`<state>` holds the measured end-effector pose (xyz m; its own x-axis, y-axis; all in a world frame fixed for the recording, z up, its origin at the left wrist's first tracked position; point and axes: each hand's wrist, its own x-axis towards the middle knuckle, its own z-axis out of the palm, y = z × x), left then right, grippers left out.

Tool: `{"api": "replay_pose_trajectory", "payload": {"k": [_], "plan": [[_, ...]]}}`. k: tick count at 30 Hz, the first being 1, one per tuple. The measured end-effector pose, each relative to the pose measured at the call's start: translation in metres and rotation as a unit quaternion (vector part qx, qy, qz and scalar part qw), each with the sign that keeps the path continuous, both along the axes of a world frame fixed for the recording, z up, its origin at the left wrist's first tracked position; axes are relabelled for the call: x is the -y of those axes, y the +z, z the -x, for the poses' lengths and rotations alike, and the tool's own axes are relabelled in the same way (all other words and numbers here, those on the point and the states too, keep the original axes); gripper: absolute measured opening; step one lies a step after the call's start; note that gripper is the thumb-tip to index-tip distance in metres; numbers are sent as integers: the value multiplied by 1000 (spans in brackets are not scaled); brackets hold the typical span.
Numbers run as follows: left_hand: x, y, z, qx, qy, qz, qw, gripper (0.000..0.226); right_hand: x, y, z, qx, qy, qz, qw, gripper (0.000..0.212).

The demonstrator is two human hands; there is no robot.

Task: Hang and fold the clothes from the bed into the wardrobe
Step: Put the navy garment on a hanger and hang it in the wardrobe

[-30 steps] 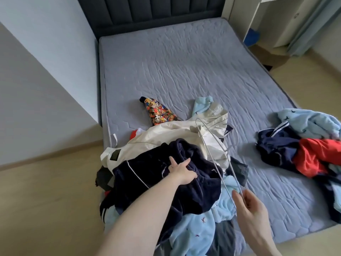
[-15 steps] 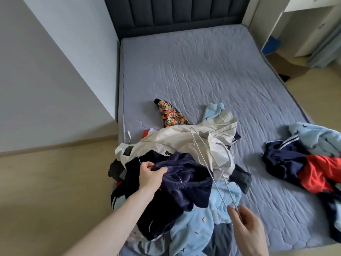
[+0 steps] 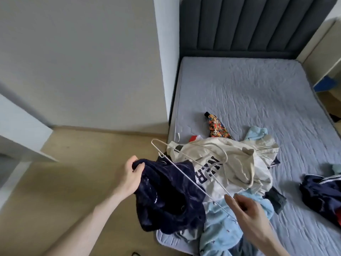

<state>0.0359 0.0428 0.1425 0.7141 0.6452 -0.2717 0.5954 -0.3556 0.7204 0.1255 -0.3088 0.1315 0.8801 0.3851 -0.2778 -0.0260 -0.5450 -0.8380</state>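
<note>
Grey quilted bed [image 3: 258, 93], heaped clothes pile [image 3: 230, 169] at near corner, second dark pile [image 3: 321, 193] at right edge

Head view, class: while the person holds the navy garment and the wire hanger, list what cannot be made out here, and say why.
- Navy garment: bunched in the left hand, so its type is unclear.
- Cream top: folds cut off its lettering.
- Wire hanger: its near end is hidden behind the right hand.
- Dark clothes pile: cut off by the right edge.
- Wardrobe: not in view.
</note>
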Motion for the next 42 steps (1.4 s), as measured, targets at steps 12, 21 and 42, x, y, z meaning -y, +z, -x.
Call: {"api": "replay_pose_trajectory", "payload": {"k": [12,21,42], "plan": [[-186,95,161,78,123,-50,988,19,-175,95,87,108,165,-81,977,52],[-257,123,248,114,159,-95,976,5,-238,119,134,169,251,-61,951,52],[-247,224,267,237,206,-119,942,7,-353,165,174,191,380,-19,905,50]]}}
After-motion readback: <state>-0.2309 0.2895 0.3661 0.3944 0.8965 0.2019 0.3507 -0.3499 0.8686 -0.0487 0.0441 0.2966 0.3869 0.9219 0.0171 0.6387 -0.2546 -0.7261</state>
